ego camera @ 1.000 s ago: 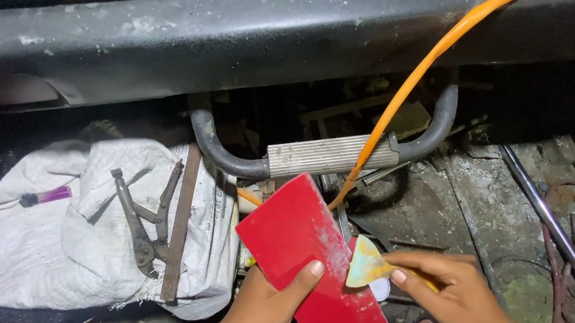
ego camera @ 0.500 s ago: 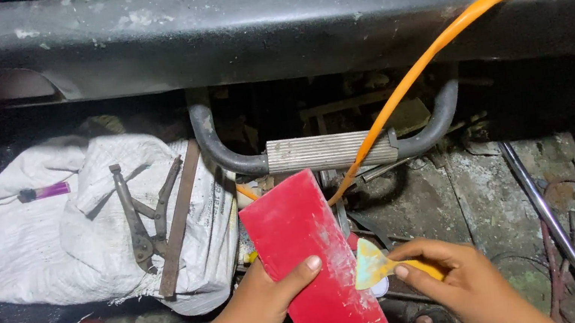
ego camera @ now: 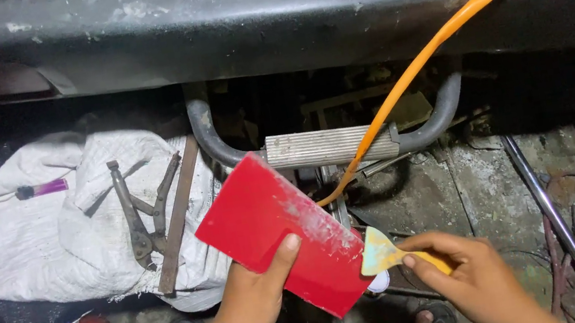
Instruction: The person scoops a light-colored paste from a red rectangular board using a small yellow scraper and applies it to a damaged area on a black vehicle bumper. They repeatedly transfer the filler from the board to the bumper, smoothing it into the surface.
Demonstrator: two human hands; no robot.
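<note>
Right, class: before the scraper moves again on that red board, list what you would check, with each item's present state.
1. Left hand grips the red board, thumb on top: ok.
2. Right hand holds the yellow scraper: ok.
3. Scraper blade at the board's lower right edge: ok.
4. Filler on the blade: cannot tell.
5. Orange hose clear of the board: not ok, it passes close behind.
6. Pliers resting on the white sack: ok.

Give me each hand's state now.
Left hand: closed on the red board.
Right hand: closed on the yellow scraper.
</note>
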